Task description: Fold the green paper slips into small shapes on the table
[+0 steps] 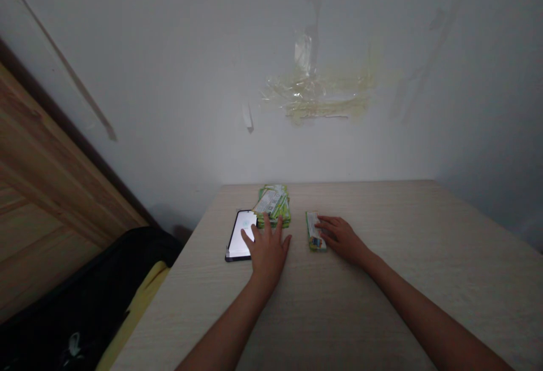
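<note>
My left hand lies flat on the table with its fingers spread. Its fingertips reach the near edge of a stack of green and white packets, and its thumb side overlaps a lit phone lying face up. My right hand rests palm down with fingers stretched out. Those fingers touch a single green packet that lies apart from the stack, to its right.
The pale wooden table stands against a white wall with old tape marks. A black and yellow bag sits left of the table, beside a wooden panel.
</note>
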The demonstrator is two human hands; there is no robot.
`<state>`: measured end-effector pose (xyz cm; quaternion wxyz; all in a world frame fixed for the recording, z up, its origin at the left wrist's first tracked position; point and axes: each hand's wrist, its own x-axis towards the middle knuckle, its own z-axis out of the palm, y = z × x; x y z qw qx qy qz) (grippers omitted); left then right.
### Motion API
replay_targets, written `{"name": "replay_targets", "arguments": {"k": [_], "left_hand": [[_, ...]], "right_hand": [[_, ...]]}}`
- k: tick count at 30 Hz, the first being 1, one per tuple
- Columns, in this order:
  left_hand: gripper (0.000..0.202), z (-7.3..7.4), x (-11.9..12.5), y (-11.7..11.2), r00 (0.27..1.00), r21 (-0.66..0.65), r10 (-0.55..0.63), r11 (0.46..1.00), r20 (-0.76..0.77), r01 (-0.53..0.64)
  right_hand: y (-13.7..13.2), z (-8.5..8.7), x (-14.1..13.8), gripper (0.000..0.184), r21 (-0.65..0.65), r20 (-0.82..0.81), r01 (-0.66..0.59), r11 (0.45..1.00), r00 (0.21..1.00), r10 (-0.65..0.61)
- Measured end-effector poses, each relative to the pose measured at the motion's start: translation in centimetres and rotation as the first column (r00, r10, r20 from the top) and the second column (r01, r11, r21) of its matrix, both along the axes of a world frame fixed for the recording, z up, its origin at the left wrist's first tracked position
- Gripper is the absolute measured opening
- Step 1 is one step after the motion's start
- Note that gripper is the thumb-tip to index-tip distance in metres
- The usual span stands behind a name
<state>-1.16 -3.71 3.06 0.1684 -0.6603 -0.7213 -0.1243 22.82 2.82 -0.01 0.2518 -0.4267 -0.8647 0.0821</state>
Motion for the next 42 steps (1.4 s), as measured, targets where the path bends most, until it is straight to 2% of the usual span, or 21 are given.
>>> {"name": "replay_targets", "arguments": {"k": [9, 21, 42], "left_hand": [[0.054, 0.13, 0.14, 0.04, 1.000, -0.023, -0.001, 1.000, 0.031, 0.002], [0.051, -0.01, -0.21, 0.26, 0.993, -0.043, -0.120, 0.992, 0.015, 0.120], [0.049, -0.13, -0.21, 0.24, 0.995, -0.061, -0.100, 0.993, 0.016, 0.101]], "right_hand": [[0.00, -0.16, -0.02, 0.033, 0.020, -0.012, -0.005, 1.000, 1.000, 0.006], [0.00, 0.01, 0.01, 0.035, 0.013, -0.008, -0.016, 1.000, 1.000, 0.016], [-0.10, -0.04, -0.02, 0.035, 0.007, -0.017, -0.009, 1.000, 1.000, 0.009]]}}
